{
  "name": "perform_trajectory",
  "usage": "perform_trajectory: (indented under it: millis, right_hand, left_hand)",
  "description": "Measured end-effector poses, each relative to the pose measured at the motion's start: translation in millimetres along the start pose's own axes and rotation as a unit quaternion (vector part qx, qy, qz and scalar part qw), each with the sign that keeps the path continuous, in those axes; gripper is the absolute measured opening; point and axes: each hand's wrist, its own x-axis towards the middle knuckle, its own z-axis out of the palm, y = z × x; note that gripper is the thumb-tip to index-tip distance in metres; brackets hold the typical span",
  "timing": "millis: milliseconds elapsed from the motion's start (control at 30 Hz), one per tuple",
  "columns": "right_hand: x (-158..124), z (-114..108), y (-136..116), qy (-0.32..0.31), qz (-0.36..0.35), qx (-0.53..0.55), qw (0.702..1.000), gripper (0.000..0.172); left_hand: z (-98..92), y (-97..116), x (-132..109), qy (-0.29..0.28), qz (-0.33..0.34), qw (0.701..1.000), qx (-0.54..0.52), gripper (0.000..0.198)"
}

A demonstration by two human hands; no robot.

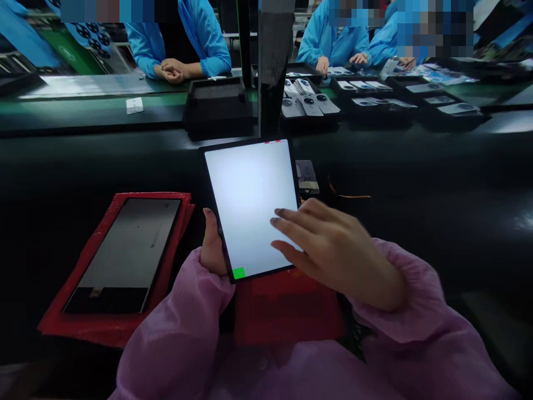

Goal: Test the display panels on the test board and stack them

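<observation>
White glows the screen (254, 200), mid-dial, my left grip (214, 247) clasping its eight-o'clock edge! Right grip (339, 250) at four, fingers spread, contact I can't tell; pressing too hard there could twist the screen loose onto red sheeting (287, 314) at six.

Dark bench (416, 214): red sheets (95, 326) near left, red mat (287, 314) near. Far green belt (91, 108): white card (134, 105) left, trays (377, 116) right.

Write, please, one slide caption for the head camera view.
Left hand holds a lit display panel, right hand over it; at left, an unlit panel lies on red sheeting.
</observation>
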Motion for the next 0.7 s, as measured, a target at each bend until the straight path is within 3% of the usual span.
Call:
perform_trajectory:
  millis: [133, 267, 400, 600, 700]
  right_hand:
    - [-1, -18, 24, 0.104, 0.142, -0.015, 0.984, 0.029]
    - [7, -14, 56, 0.143, 0.263, -0.034, 0.953, 0.032]
    - [13, -5, 74, 0.139, 0.279, -0.014, 0.950, 0.017]
    - [15, -4, 75, 0.154, 0.278, 0.038, 0.947, 0.010]
    - [15, -6, 73, 0.161, 0.270, 0.055, 0.948, 0.011]
  left_hand:
    - [-0.2, 0, -2, -0.053, -0.061, 0.997, -0.008, 0.080]
    - [-4.6, -4, -3, -0.091, -0.083, 0.992, -0.001, 0.077]
    - [-5.0, -8, -4, -0.092, -0.084, 0.992, 0.012, 0.073]
    - [3.7, -6, -9, -0.139, -0.119, 0.983, -0.003, 0.074]
    - [3.6, -8, -8, -0.097, -0.105, 0.990, -0.008, 0.073]
